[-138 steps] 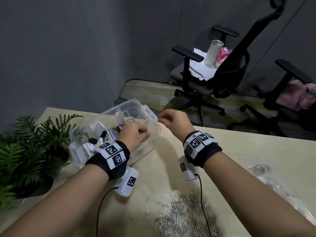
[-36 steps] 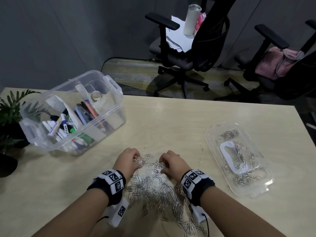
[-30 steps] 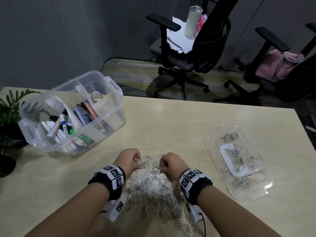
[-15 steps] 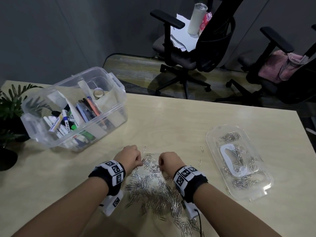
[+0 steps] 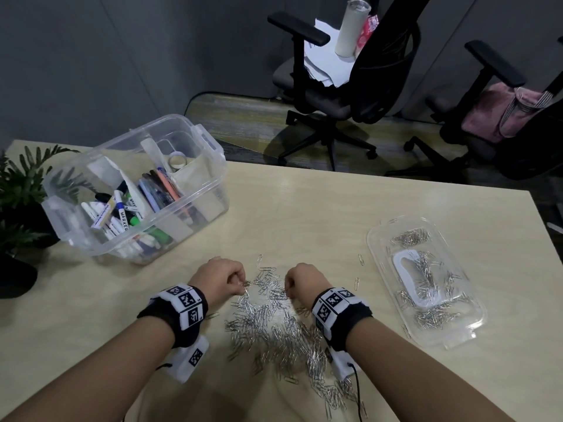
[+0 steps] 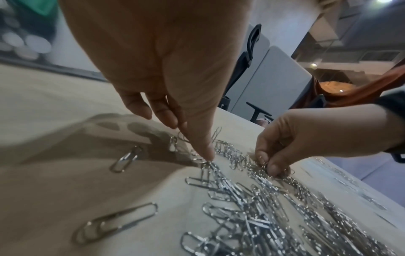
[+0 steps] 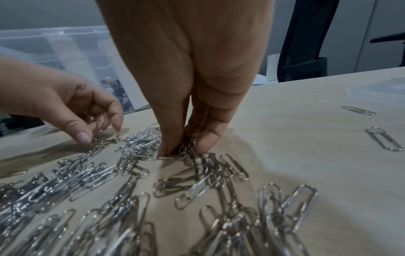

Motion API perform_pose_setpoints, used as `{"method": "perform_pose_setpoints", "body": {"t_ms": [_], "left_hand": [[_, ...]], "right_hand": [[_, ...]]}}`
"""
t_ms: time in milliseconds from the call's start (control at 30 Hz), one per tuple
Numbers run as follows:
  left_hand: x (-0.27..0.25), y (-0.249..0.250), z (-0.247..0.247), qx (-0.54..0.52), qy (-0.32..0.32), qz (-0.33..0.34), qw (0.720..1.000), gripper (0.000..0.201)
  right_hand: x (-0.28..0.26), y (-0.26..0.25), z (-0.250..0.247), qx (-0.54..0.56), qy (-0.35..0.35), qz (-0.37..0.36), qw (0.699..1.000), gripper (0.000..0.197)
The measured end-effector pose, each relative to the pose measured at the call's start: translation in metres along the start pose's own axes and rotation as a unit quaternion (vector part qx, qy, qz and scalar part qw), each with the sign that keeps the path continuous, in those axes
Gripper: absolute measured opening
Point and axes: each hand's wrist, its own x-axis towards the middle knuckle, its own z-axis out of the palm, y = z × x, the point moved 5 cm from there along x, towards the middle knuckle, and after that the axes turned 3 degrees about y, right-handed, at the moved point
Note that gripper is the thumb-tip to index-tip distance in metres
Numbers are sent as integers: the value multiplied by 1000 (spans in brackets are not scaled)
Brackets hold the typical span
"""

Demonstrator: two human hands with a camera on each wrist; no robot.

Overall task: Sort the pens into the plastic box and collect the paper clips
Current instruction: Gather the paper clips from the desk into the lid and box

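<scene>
A heap of silver paper clips [image 5: 283, 330] lies on the table in front of me. My left hand [image 5: 243, 287] is curled at the heap's far left edge; the right wrist view shows a clip [image 7: 99, 123] pinched in its fingers. My right hand [image 5: 288, 292] is curled at the far right edge, its fingertips [image 7: 168, 147] pinching a bunch of clips [image 7: 186, 149] against the table. The clear plastic box [image 5: 210, 205] at the back left holds pens and markers [image 5: 122, 214]. A clear lid [image 5: 374, 239] on the right holds scattered clips.
A potted plant [image 5: 21, 193] stands at the table's left edge beside the box. A few stray clips [image 5: 356, 281] lie between the heap and the lid. Office chairs [image 5: 344, 86] stand on the floor beyond the table's far edge.
Several seconds ago both hands were at the plastic box; now they are down at the clip heap. Over the last second they stay at its far edge, fingers closing on clips.
</scene>
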Motion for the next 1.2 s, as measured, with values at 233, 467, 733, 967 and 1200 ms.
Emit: {"method": "perform_pose_setpoints", "body": {"t_ms": [233, 467, 733, 967, 1200], "left_hand": [[0, 4, 7, 13, 6, -17, 1000, 27], [4, 15, 8, 62, 1, -41, 997, 14], [3, 23, 5, 93, 17, -5, 995, 15], [-6, 51, -49, -76, 84, 32, 993, 11], [-29, 65, -134, -215, 155, 28, 964, 6]], "right_hand": [[-3, -3, -1, 22, 16, -1, 1000, 21], [-8, -5, -1, 38, 34, -8, 999, 21], [-15, -1, -13, 61, 22, -29, 997, 14], [-29, -30, -74, 80, 100, -78, 989, 9], [-26, -97, -152, 78, 191, -156, 966, 8]]}}
